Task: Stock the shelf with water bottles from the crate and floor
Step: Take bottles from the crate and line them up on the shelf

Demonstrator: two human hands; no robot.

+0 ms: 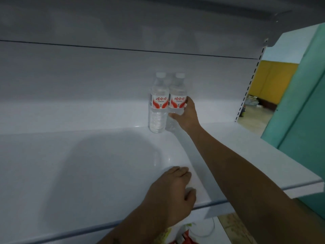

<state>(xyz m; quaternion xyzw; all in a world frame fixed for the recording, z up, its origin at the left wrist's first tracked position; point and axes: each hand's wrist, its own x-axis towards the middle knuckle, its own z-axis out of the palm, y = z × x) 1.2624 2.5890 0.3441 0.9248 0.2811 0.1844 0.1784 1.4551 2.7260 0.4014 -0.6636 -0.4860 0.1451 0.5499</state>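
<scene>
Head view: two bottles stand touching at the back of the white shelf [88, 155], against its rear panel. The right hand [186, 115] grips the right bottle [177, 97] low on its side; the left bottle [158, 103] stands free. The left hand [174, 189] rests near the shelf's front edge, fingers loosely curled, holding nothing. A teal wall [302, 103] rises at right.

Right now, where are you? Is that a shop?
Probably a shop or its stockroom. A long white metal shelf with a slotted upright like store racking holds two labelled water bottles, and the right hand grips one of them at the back.
</scene>
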